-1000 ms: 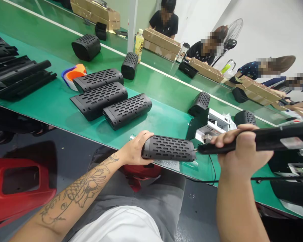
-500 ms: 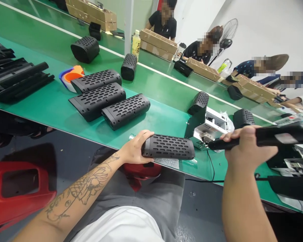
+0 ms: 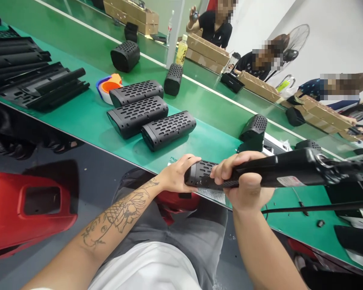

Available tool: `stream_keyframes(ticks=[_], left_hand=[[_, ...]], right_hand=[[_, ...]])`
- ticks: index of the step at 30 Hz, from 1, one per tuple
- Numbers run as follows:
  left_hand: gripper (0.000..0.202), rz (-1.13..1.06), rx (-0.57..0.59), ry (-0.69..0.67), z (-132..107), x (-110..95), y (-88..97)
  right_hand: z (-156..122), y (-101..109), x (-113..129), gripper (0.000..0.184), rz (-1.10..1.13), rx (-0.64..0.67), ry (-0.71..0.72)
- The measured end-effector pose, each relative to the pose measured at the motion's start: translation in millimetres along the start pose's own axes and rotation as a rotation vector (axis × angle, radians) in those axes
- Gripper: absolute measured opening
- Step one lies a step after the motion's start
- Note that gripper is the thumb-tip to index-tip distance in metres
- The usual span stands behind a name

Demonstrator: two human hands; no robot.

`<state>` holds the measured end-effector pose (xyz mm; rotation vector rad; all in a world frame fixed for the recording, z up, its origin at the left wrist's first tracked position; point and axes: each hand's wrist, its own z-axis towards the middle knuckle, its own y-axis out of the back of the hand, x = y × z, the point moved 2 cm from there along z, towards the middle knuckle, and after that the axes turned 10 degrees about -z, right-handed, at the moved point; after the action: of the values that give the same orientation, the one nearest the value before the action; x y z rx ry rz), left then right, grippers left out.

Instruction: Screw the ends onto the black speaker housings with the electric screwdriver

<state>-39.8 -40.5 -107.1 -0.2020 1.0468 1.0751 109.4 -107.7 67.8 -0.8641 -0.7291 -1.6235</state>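
Green bench (image 3: 78, 121): long work surface, with parts laid within arm's reach.
Black strips (image 3: 36, 76): stacked flat at the far left.
Spare shells (image 3: 153, 117): three lying side by side, slots up, well apart from the hands.
Power screwdriver (image 3: 290, 171): held level. The right hand (image 3: 245, 183) is fisted tight round its barrel, seemingly to keep it in line with the shell.
Speaker shell (image 3: 199, 174): at the bench's near edge. The left hand (image 3: 177, 177) has its fingers wrapped over the shell's left end, likely bracing it against rolling.
Tape roll (image 3: 107, 85): just behind the spare shells.

The right hand (image 3: 245, 185) hides the screwdriver (image 3: 290, 171) tip and most of the speaker shell (image 3: 199, 174).
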Motion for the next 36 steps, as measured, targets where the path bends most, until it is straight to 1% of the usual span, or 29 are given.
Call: stream_keyframes(ticks=[5, 11, 14, 19, 22, 24, 25, 27, 28, 29, 30, 31, 32, 33, 34, 35, 36], left_hand=[[0.119, 0.012, 0.007, 0.016, 2, 0, -0.5], [0.113, 0.014, -0.013, -0.016, 3, 1, -1.3], [0.112, 0.016, -0.018, -0.020, 3, -1, -2.3], [0.110, 0.040, -0.014, 0.044, 5, -5, 0.5], [0.112, 0.077, -0.011, 0.064, 4, -6, 2.1], [0.116, 0.157, -0.042, 0.064, -2, -10, -4.0], [0.117, 0.224, -0.090, 0.065, -9, -14, -10.6], [0.121, 0.396, -0.239, 0.075, -29, -29, -31.4], [0.124, 0.482, -0.329, 0.081, -43, -39, -45.0], [0.125, 0.548, -0.385, 0.089, -58, -50, -60.2], [0.120, 0.594, -0.406, 0.078, -73, -61, -75.9], [0.111, 0.616, -0.393, 0.061, -86, -71, -90.6], [0.102, 0.609, -0.343, 0.038, -95, -79, -103.2], [0.091, 0.575, -0.260, -0.006, -100, -86, -112.6], [0.079, 0.530, -0.164, -0.086, -99, -91, -118.1], [0.067, 0.491, -0.070, -0.182, -92, -94, -118.8], [0.058, 0.469, 0.022, -0.281, -79, -96, -114.8]], right_hand=[[-1, -1, -6, 0.042, 0.034, 0.059, -0.028], [0, 0, -9, 0.034, 0.053, 0.239, -0.034], [1, 3, -12, 0.031, 0.077, 0.287, -0.042], [-6, 7, -19, 0.037, 0.052, 0.285, -0.083], [-12, 5, -17, 0.039, 0.006, 0.249, -0.100], [-11, 9, -9, 0.040, -0.004, 0.194, -0.087], [-9, 14, -5, 0.042, 0.004, 0.161, -0.072], [2, 36, 3, 0.044, 0.007, 0.049, -0.021], [9, 52, 5, 0.044, -0.030, -0.035, 0.006], [17, 72, 5, 0.043, -0.102, -0.139, 0.028], [26, 94, 2, 0.042, -0.208, -0.260, 0.045], [34, 117, -3, 0.041, -0.341, -0.379, 0.050], [41, 140, -10, 0.041, -0.467, -0.478, 0.047], [47, 161, -19, 0.042, -0.575, -0.563, 0.044], [52, 180, -29, 0.043, -0.626, -0.601, 0.032], [56, 196, -39, 0.044, -0.635, -0.616, 0.027], [58, 209, -49, 0.044, -0.622, -0.618, 0.028]])
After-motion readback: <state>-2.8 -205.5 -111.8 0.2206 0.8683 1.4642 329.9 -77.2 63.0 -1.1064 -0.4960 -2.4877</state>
